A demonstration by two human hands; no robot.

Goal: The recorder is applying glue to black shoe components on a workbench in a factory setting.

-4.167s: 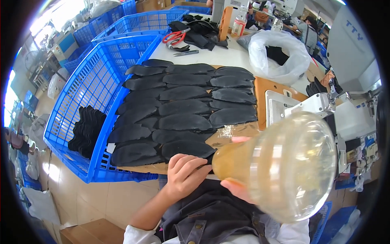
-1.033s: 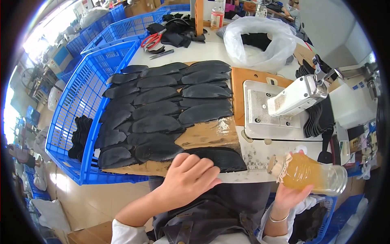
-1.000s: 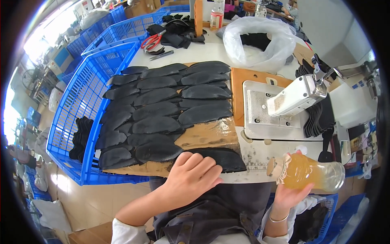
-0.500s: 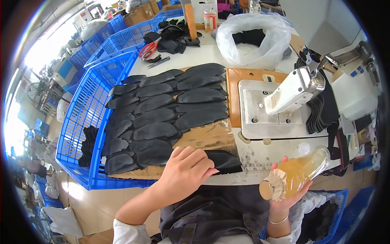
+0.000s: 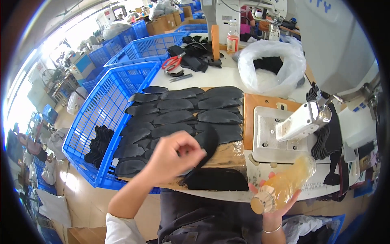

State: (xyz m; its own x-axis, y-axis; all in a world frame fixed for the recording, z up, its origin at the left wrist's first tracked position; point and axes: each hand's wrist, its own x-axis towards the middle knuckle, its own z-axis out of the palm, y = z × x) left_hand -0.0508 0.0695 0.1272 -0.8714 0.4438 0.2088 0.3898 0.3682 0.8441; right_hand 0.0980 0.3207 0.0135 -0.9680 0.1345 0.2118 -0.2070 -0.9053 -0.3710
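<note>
Above the cardboard, my left hand [image 5: 166, 158] is closed in a pinch on a curved black fabric piece [image 5: 209, 143], which stands tilted by the fingertips and is a little blurred. A clear bottle [image 5: 280, 189] of yellowish liquid lies tilted in my right hand [image 5: 291, 203], its wrapped end pointing down toward me. Overlapping rows of black leaf-shaped pieces [image 5: 174, 118] cover most of the brown cardboard [image 5: 231, 156]. One darker piece [image 5: 217, 179] lies flat at the board's near edge, just below my left hand.
A white sewing machine [image 5: 298, 122] stands right of the board. Behind are a plastic bag [image 5: 252, 77] with black material, red-handled scissors [image 5: 172, 62], small snips [image 5: 180, 77] and a small bottle [image 5: 232, 40]. Blue crates [image 5: 97, 114] line the left, one holding black pieces.
My left hand has lifted from the near edge with a black piece tilted in its fingers. The bottle in my right hand has shifted slightly left and down. The whole view has shifted.
</note>
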